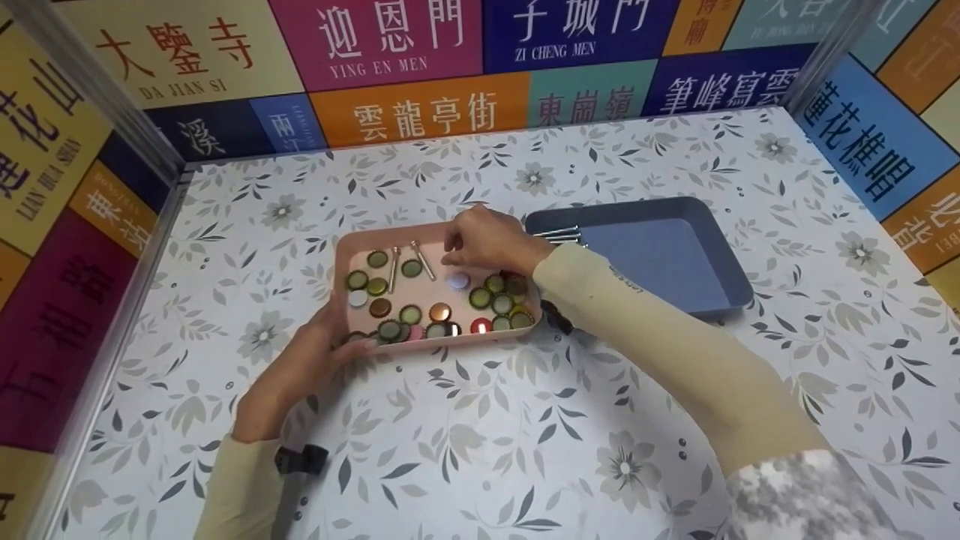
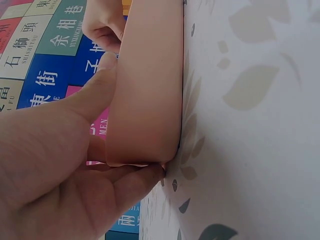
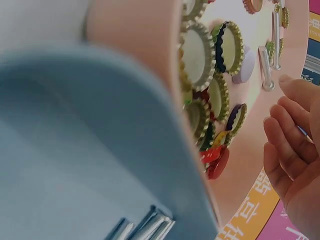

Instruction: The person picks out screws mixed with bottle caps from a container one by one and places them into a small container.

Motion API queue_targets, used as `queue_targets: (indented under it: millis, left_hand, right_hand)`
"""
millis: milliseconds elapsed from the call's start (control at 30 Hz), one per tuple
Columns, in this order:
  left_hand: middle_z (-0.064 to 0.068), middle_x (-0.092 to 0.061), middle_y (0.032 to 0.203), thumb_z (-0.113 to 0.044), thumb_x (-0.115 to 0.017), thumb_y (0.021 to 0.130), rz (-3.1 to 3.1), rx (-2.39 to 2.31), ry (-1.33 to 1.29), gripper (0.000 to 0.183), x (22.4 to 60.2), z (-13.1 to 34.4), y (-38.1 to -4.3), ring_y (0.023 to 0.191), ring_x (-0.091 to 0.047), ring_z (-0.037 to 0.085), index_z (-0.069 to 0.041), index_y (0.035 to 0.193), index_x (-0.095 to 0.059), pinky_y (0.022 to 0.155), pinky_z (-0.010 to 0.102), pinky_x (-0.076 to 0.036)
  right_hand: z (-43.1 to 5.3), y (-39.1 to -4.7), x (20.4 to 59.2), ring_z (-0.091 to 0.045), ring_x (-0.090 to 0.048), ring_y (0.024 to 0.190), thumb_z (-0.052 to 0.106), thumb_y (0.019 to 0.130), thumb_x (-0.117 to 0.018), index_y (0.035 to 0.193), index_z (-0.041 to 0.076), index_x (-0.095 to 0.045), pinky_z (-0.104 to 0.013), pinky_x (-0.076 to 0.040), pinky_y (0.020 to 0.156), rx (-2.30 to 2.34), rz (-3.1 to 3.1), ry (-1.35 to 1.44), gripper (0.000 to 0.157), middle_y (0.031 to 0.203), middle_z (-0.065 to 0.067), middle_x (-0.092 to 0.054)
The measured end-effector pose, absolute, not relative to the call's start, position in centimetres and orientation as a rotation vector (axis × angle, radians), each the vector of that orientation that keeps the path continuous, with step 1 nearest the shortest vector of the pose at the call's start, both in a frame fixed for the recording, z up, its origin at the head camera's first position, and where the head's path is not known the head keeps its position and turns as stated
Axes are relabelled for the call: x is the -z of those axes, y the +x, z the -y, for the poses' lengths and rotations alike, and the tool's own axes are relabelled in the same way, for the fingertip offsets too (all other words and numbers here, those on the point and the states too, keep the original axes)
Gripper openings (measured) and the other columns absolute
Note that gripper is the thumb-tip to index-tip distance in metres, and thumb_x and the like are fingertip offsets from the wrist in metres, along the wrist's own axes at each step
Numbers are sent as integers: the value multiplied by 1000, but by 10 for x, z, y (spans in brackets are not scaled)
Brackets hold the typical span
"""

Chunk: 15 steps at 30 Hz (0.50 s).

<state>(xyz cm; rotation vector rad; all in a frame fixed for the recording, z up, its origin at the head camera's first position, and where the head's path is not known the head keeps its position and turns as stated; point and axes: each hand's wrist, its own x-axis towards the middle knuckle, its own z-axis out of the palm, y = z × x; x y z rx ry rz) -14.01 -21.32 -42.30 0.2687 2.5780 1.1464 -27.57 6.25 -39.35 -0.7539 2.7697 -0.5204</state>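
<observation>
A pink tray (image 1: 442, 346) holds many bottle caps, mostly green inside (image 1: 410, 315), and two silver bolts (image 1: 422, 260) near its back left. My left hand (image 1: 319, 341) grips the tray's left front corner. In the left wrist view its thumb (image 2: 100, 82) lies along the rim and its fingers (image 2: 140, 185) touch the lower corner. Over the tray's back right part hovers my right hand (image 1: 491, 238), near the bolts. The right wrist view shows its fingers (image 3: 287, 145) loosely bent, with nothing visible between them and the thumb.
A blue-grey tray (image 1: 712, 259) stands right beside the pink one, with several silver bolts (image 1: 559, 236) at its left end. The flower-patterned table (image 1: 450, 465) is bordered by printed panels (image 1: 420, 112) at the back and sides.
</observation>
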Motion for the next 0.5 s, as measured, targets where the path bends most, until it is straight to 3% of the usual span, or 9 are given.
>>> queue_targets:
  millis: [67, 200, 300, 433, 500]
  left_hand:
    - [11, -24, 167, -29, -64, 98, -2579, -1148, 270, 90, 423, 213, -140, 150, -34, 32, -25, 163, -1, 124, 51, -27]
    - [12, -23, 167, -29, -65, 98, -2585, -1150, 277, 92, 423, 214, -140, 151, -31, 33, -29, 163, 1, 125, 51, -24]
    - [15, -21, 167, -29, -65, 98, -2607, -1129, 298, 93, 423, 214, -140, 152, -28, 35, -25, 163, 1, 125, 52, -23]
    - [17, -21, 167, -26, -65, 98, -2613, -1126, 337, 92, 422, 214, -140, 152, -27, 36, -19, 163, 0, 126, 52, -22]
    - [15, -21, 167, -25, -65, 98, -2600, -1142, 337, 93, 422, 215, -140, 153, -27, 34, -22, 163, 0, 126, 52, -21]
  right_hand:
    - [-59, -275, 394, -15, -64, 94, 41, 91, -73, 103, 19, -78, -38, -57, 81, 482, -2786, -730, 25, 105, 1, -72]
    - [-50, -274, 397, -19, -68, 92, 34, 92, -73, 105, 11, -78, -35, -59, 80, 550, -2747, -780, 26, 106, -5, -76]
    - [-45, -273, 401, -22, -71, 89, 27, 90, -76, 104, 4, -78, -33, -60, 80, 619, -2717, -817, 27, 105, -12, -77]
    - [-43, -270, 405, -17, -70, 80, 27, 87, -79, 104, 4, -78, -29, -60, 73, 604, -2715, -786, 29, 106, -11, -77]
    - [-42, -269, 406, -16, -68, 76, 27, 87, -79, 105, 3, -78, -28, -59, 69, 599, -2696, -768, 29, 104, -11, -77]
